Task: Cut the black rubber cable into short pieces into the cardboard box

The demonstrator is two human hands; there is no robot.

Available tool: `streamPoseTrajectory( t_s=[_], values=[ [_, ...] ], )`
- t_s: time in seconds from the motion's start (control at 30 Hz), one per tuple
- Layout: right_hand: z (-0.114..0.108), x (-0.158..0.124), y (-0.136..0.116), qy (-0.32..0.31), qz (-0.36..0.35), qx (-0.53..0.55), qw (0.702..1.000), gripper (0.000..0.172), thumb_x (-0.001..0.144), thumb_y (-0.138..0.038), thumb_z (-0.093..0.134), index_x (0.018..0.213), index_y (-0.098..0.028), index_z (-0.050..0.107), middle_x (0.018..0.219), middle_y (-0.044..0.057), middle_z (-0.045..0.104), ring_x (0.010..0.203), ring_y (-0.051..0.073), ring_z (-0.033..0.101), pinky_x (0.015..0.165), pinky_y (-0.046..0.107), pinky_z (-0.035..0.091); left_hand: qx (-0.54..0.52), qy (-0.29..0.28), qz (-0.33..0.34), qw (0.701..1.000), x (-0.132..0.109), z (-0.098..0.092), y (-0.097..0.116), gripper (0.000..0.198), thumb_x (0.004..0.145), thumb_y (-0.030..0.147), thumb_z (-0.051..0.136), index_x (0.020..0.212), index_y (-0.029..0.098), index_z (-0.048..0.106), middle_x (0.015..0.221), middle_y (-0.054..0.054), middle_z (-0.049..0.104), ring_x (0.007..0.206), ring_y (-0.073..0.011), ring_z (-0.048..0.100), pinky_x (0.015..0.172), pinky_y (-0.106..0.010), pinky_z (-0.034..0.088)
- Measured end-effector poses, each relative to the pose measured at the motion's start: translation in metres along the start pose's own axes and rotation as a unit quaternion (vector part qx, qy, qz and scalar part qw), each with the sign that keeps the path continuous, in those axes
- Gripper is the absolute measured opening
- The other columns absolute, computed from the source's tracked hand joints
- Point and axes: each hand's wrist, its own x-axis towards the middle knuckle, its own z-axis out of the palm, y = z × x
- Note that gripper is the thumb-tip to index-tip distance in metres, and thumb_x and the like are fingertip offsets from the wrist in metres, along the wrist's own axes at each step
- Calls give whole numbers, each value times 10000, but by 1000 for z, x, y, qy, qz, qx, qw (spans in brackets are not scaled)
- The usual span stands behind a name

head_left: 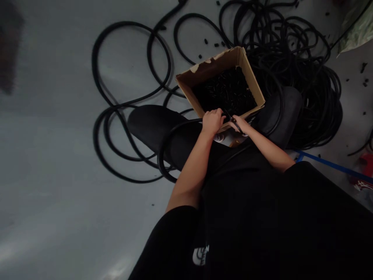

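**Black T-shirt (250,225) bends over cardboard box (217,66), both hands at its rim**

Grey floor (55,163) fills the left of the frame, crossed by wide loops of black rubber hose (98,70). Beyond a black sleeve (171,229), one strand curves up from the loops to the left hand (212,122), which is clenched around it at the box's near edge. Just beside it, the right hand (240,125) closes on a small dark tool (234,123), perhaps scissors, though the view is too dark to tell. The box, its top edge torn, holds a dense mass of short black hose pieces (225,91) and stands between two rounded black shapes (279,114), either knees or shoes. A few loose black bits (211,42) lie on the floor beyond it. To the right rises a tangled heap of hose (313,89). At the far edge are a pale plastic sack (357,27), a blue strip (335,166) and a red object (366,165).
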Motion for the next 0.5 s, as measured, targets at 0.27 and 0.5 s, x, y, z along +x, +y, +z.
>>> streamPoseTrajectory(
  t_s=[0.27, 0.5],
  values=[
    [3, 5, 2, -50, 12, 66, 996, 201, 995, -157, 802, 957, -232, 620, 746, -68, 601, 725, 150, 569, 695, 243, 417, -28, -31, 56, 998, 2, 2, -8, 289, 1191, 273, 688, 1423, 195, 843, 1497, -233, 895, 1485, -426, 818, 1260, -536, 582],
    [6, 7, 6, -26, 30, 146, 989, 181, 1008, -210, 781, 948, -229, 611, 692, -74, 523, 579, 113, 446, 554, 231, 345, -40, -8, 44, 998, 5, 3, -12, 290, 1210, 282, 646, 1420, 192, 826, 1500, -232, 895, 1474, -432, 814, 1273, -560, 565]
  ],
)
